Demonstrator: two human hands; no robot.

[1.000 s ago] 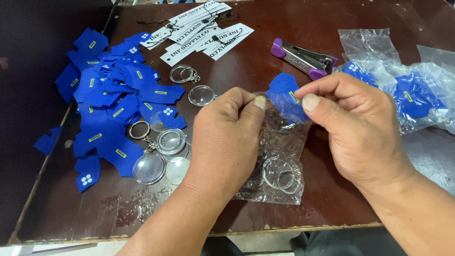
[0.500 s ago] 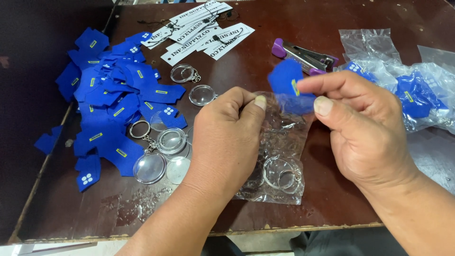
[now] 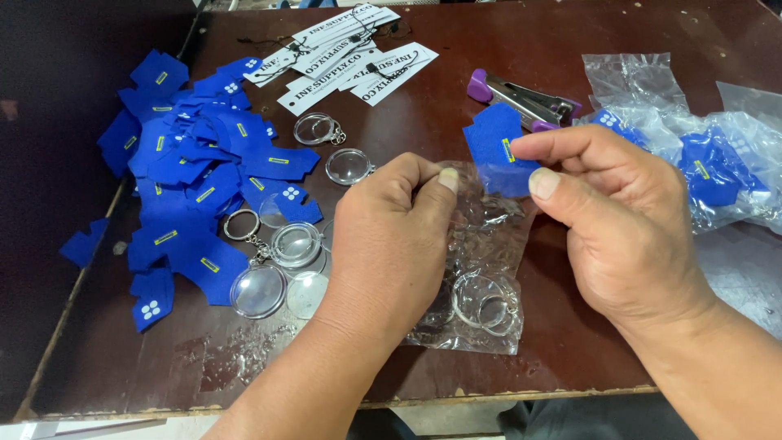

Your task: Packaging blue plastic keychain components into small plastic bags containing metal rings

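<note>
blue felt piece is pinched in the right hand at the mouth of a clear bag, which the left hand grips near the table's front edge (keyring already inside); slippery plastic could fold shut and snag the felt.

Felt pieces left of pouch, stapler behind, bags right.

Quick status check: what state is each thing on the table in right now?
Clear bag: mouth held by left hand, key rings inside.
Blue felt piece: pinched by right hand at the bag mouth.
Stapler: lying closed.
Round clear cases: loose, unbagged.
Felt pile: scattered.
Filled bags: lying at right.
</note>
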